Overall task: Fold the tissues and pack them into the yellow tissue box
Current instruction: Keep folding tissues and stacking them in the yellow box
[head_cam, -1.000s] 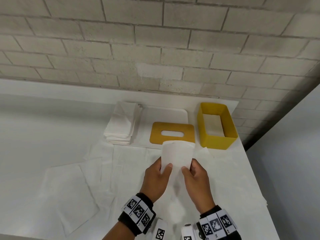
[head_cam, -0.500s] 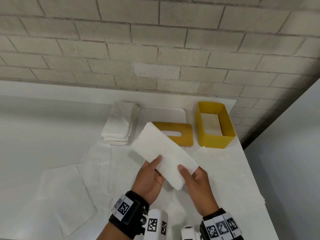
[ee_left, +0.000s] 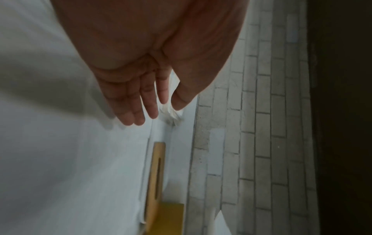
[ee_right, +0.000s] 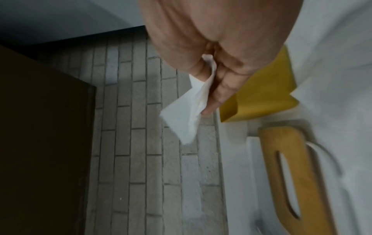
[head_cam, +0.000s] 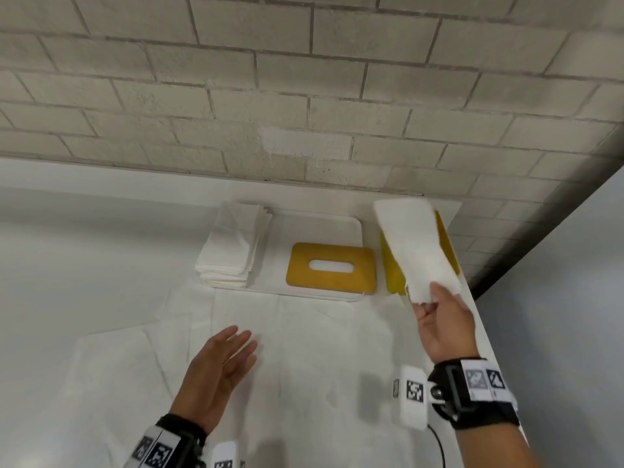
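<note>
White table (head_cam: 84, 265) runs along a pale brick wall (head_cam: 304, 96), w/ loose unfolded tissue sheets (head_cam: 304, 349) spread flat over the near part. A white tray (head_cam: 324, 228) sits at the back by the wall. On its left end, a stack of folded tissues (head_cam: 233, 246); on its front right, the flat yellow-brown lid (head_cam: 331, 267) w/ an oval slot, lying face up. Just right of the lid is the yellow tissue box (head_cam: 393, 271), near the table's right edge, mostly hidden in the head view behind the held sheet; only its left wall and a strip of its right rim show. Can't tell what's inside from here.

Folded tissue (head_cam: 417, 251) is up in the air, in front of and over the box, long axis running away from the person, far end fanning wider. Right hand (head_cam: 442, 327) pinches its near end: thumb on top, fingers (ee_right: 219, 93) underneath, sheet sticking out past the fingertips toward the wall. In the right wrist view the tissue (ee_right: 187, 111) hangs out between thumb and fingers, w/ the box (ee_right: 261, 95) just beyond the hand and the lid (ee_right: 292, 174) beside it.

Left hand (head_cam: 219, 376) holds nothing, palm up-ish, fingers straight and slightly spread, above the loose sheets, well apart from the tissue and box. Left wrist view shows the same flat fingers (ee_left: 132, 101), w/ the lid (ee_left: 157, 171) edge-on ahead.
</note>
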The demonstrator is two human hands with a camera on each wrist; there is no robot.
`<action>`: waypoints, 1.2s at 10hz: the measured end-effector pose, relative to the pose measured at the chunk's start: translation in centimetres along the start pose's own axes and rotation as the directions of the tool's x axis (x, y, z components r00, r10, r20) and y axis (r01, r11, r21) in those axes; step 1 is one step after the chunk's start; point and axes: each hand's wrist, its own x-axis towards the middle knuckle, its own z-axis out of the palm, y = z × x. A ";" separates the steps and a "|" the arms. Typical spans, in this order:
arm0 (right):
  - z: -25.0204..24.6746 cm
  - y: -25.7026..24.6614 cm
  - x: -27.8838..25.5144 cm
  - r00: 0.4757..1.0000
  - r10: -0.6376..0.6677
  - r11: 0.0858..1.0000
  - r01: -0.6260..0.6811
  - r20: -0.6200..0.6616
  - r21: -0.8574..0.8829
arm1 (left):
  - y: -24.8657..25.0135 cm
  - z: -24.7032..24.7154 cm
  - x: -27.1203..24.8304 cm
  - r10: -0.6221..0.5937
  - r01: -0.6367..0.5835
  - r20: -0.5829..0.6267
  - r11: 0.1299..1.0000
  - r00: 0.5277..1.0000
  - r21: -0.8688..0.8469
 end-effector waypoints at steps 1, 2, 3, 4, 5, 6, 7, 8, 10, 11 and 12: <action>2.2 -1.4 2.4 0.999 -0.040 0.999 0.041 -0.033 0.030 | -0.9 -1.6 -0.9 0.023 -0.019 -0.055 0.997 0.998 0.071; 4.2 -2.1 4.2 0.998 -0.001 0.998 0.005 -0.064 0.061 | -1.1 -2.9 -1.1 0.038 -0.024 -0.107 0.991 0.994 0.134; 5.4 -2.2 5.6 0.996 0.037 0.997 -0.031 -0.087 0.065 | -0.8 -4.1 -1.0 0.076 -0.051 -0.128 0.982 0.989 0.184; 5.8 -2.2 6.8 0.993 0.060 0.997 -0.055 -0.105 0.053 | -0.5 -5.0 -0.8 0.111 -0.082 -0.153 0.979 0.982 0.185; 5.9 -2.1 7.7 0.988 0.080 0.996 -0.076 -0.129 0.040 | -0.4 -5.7 -0.8 0.133 -0.099 -0.171 0.976 0.976 0.196; 5.9 -2.1 8.5 0.987 0.071 0.996 -0.063 -0.143 0.065 | -0.7 -6.0 -0.8 0.144 -0.107 -0.181 0.973 0.973 0.203; 6.0 -2.1 9.0 0.985 0.051 0.997 -0.040 -0.167 0.073 | -0.7 -5.8 -0.8 0.155 -0.114 -0.187 0.970 0.970 0.213; 6.4 -2.2 8.6 0.979 0.054 0.998 -0.045 -0.195 0.051 | -0.6 -5.7 -0.8 0.152 -0.113 -0.188 0.973 0.970 0.202; 6.5 -1.9 9.5 0.972 0.104 0.989 -0.079 -0.211 0.124 | -0.7 -5.5 -0.6 0.147 -0.109 -0.170 0.971 0.974 0.214; 6.7 -2.0 8.9 0.978 0.106 0.990 -0.087 -0.181 0.111 | -0.7 -5.4 -0.8 0.160 -0.121 -0.157 0.966 0.975 0.229; 6.3 -1.8 9.2 0.984 0.091 0.995 -0.086 -0.153 0.041 | -1.0 -5.6 -0.6 0.159 -0.117 -0.156 0.961 0.975 0.249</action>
